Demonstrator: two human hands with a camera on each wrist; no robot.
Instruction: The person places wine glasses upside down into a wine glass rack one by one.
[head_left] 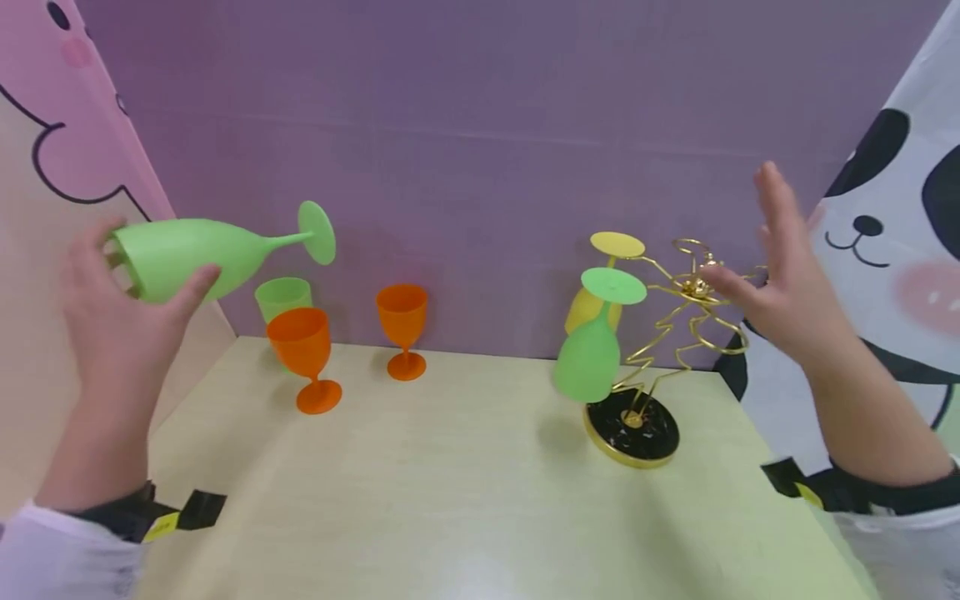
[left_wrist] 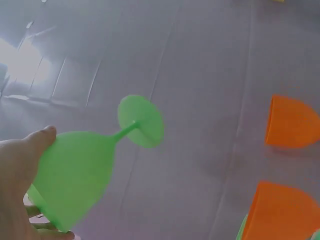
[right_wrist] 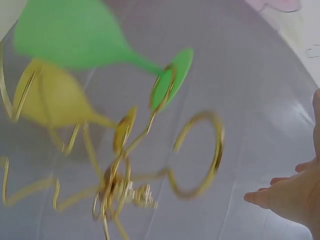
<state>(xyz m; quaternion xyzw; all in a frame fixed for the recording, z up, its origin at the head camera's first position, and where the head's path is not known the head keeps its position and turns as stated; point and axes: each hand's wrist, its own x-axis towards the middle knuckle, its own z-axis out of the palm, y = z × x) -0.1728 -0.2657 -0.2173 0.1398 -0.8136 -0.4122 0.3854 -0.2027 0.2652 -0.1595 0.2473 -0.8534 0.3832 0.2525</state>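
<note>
My left hand (head_left: 120,308) grips a green plastic goblet (head_left: 202,254) by its bowl, near the rim. The goblet lies sideways in the air, its stem and round foot (left_wrist: 142,121) pointing right. Raised at the right, my right hand (head_left: 795,283) has its fingers extended and holds nothing. Beside it stands a gold wire glass rack (head_left: 697,287) on a round black base (head_left: 632,427). From the rack's wire loops hang a green goblet (head_left: 592,358) and a yellow goblet (head_left: 617,244), both upside down by their feet.
Two orange goblets (head_left: 405,312) stand upright at the back left of the pale table (head_left: 450,500). Behind the nearer one, another green goblet (head_left: 282,293) is partly hidden. A purple wall (head_left: 480,167) closes the back, with cartoon-printed panels (head_left: 900,275) at both sides.
</note>
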